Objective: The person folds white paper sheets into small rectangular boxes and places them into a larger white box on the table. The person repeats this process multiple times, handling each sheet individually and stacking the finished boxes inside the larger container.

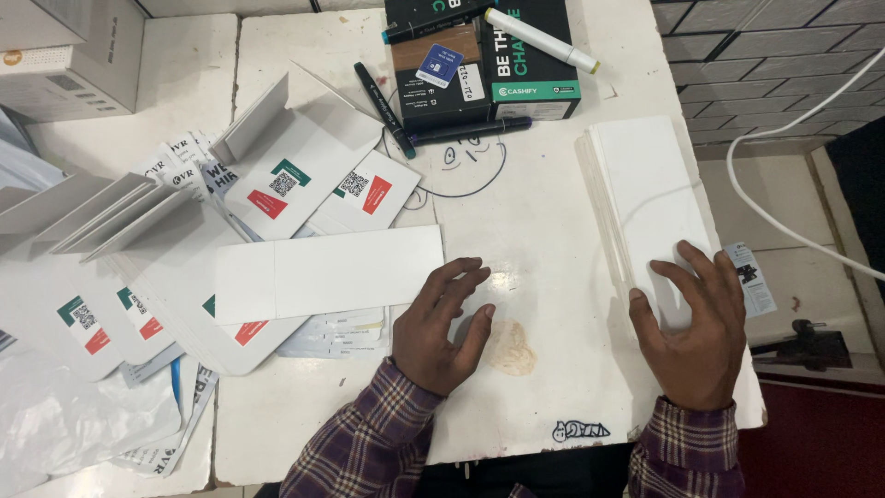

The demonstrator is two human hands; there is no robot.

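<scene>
Progress: several folded white cartons (138,277) lie heaped at the table's (544,277) left; one flat white card blank (332,272) lies unfolded, touched by the left hand (442,327), fingers spread, gripping nothing. Right hand (691,323) rests open-palmed on the stack of blanks (641,194), many left.

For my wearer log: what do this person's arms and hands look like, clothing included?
Both hands, left and right, are bare: no gloves, rings or watch visible. Long shirt sleeves in a purple, maroon and white plaid reach both wrists.
</scene>
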